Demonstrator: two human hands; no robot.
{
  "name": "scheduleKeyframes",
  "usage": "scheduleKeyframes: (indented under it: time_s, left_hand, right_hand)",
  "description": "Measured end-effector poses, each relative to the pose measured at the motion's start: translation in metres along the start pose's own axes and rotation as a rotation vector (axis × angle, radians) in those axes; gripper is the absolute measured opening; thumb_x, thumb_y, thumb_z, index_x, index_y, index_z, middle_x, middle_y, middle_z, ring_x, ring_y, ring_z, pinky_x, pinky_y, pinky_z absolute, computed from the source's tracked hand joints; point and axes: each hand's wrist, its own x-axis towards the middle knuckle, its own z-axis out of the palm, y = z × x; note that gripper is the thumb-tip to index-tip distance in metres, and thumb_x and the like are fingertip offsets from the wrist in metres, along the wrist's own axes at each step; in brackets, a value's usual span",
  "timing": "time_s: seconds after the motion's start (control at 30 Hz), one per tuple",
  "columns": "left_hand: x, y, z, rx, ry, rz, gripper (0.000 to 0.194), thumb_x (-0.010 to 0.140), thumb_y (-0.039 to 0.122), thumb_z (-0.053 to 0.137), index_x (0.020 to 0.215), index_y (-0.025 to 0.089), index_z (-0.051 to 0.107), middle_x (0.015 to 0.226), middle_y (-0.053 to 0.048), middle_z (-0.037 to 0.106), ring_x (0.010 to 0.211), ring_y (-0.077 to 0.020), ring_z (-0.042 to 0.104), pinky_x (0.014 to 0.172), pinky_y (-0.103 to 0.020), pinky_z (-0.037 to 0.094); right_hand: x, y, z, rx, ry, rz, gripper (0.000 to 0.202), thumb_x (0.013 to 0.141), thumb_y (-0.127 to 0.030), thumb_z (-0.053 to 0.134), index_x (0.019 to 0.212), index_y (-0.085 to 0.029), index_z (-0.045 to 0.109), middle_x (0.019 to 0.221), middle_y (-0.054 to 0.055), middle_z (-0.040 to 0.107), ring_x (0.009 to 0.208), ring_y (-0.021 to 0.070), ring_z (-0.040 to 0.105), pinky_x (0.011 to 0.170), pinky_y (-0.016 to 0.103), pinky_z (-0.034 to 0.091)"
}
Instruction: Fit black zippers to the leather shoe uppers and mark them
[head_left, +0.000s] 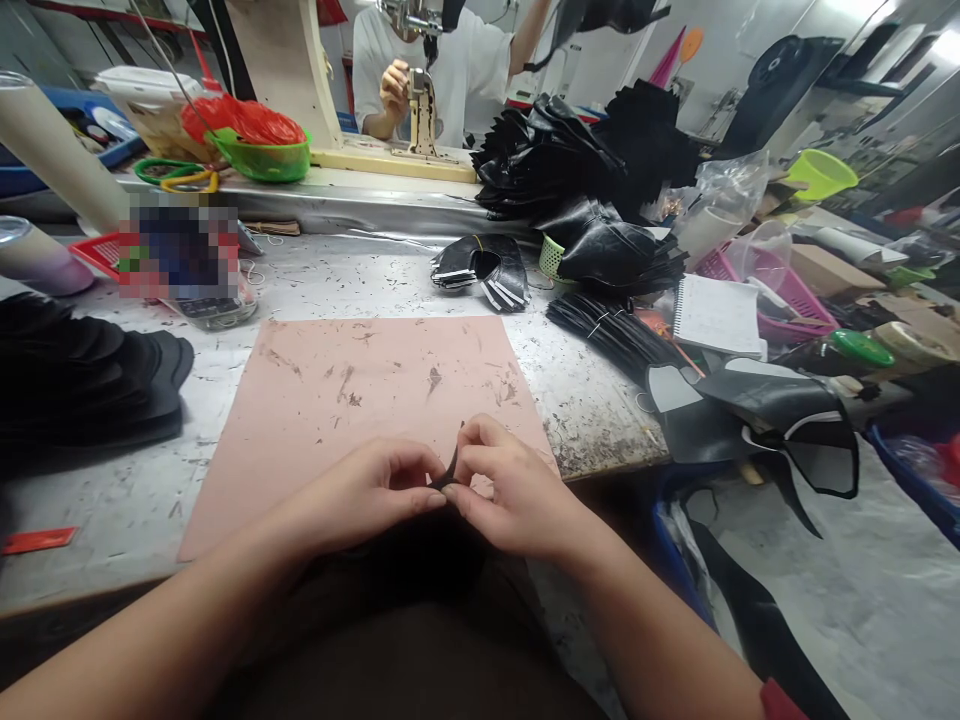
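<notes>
Forearms [180, 610], two, bare, entering from below; red cuff [780, 702] at the right one. Left hand [379, 482]: thumb and fingertips pinching a dark strip [452, 464]. Right hand [514, 490]: thumb and fingers pinching the same piece, fingertips just beside the left's. Dark strip: one, small, held between both hands, above the near edge of the pink sheet [360, 385]. Pink sheet: flat, dark-scuffed, reaching to the table's [322, 270] near edge. Red tag [39, 540]: one, table's near left corner. Black pieces [90, 375]: one layered stack, left edge. Black strips [604, 328]: one tied bundle, toward the right edge. Curved bundle [514, 265]: black with white ends, yellow band, beyond the sheet's far right corner. Notepad [716, 312]: spiral-bound, right edge. Green bowl [266, 160]: red bag inside, ledge along the far edge, left part. Black pile [547, 150]: large, layered, far right corner. Sewing machine [424, 118]: cream, beyond the far edge. Co-worker [484, 55]: white shirt, one hand at the machine.
</notes>
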Motion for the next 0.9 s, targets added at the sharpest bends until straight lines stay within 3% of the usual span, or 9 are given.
scheduleKeyframes:
  time_s: [0.2, 0.47, 0.77, 0.9]
  left_hand:
    - [-0.001, 0.001, 0.001, 0.036, -0.037, -0.018, 0.02, 0.073, 0.036, 0.05, 0.073, 0.017, 0.055, 0.062, 0.005, 0.046, 0.058, -0.0108, 0.042, 0.054, -0.021, 0.034]
    - [-0.003, 0.005, -0.003, 0.127, -0.065, -0.035, 0.021, 0.073, 0.036, 0.049, 0.078, 0.017, 0.057, 0.063, 0.005, 0.047, 0.059, -0.0113, 0.043, 0.053, -0.021, 0.034]
    - [0.0, 0.006, -0.003, 0.135, -0.081, 0.032, 0.021, 0.075, 0.033, 0.048, 0.082, 0.017, 0.06, 0.064, 0.004, 0.049, 0.06, -0.0113, 0.044, 0.054, -0.02, 0.034]
    - [-0.001, 0.004, -0.004, 0.134, -0.069, 0.025, 0.02, 0.076, 0.032, 0.048, 0.082, 0.017, 0.06, 0.065, 0.003, 0.052, 0.061, -0.0122, 0.047, 0.056, -0.021, 0.036]
  right_hand:
    - [0.0, 0.006, -0.004, 0.108, -0.122, -0.007, 0.013, 0.072, -0.012, 0.057, 0.064, -0.019, 0.05, 0.092, 0.0, 0.054, 0.081, 0.012, 0.054, 0.067, 0.024, 0.044]
    - [0.003, 0.012, -0.001, 0.249, -0.071, 0.039, 0.019, 0.071, -0.013, 0.062, 0.057, -0.017, 0.051, 0.086, 0.0, 0.058, 0.08, 0.0124, 0.057, 0.074, 0.027, 0.043]
    - [0.003, 0.002, 0.001, 0.033, 0.004, 0.087, 0.021, 0.07, -0.016, 0.064, 0.055, -0.018, 0.05, 0.085, 0.0, 0.056, 0.084, 0.0155, 0.053, 0.081, 0.034, 0.04]
    - [0.002, 0.0, 0.0, -0.048, 0.107, 0.059, 0.017, 0.066, -0.02, 0.068, 0.076, -0.019, 0.054, 0.109, 0.007, 0.053, 0.099, 0.021, 0.051, 0.084, 0.038, 0.041]
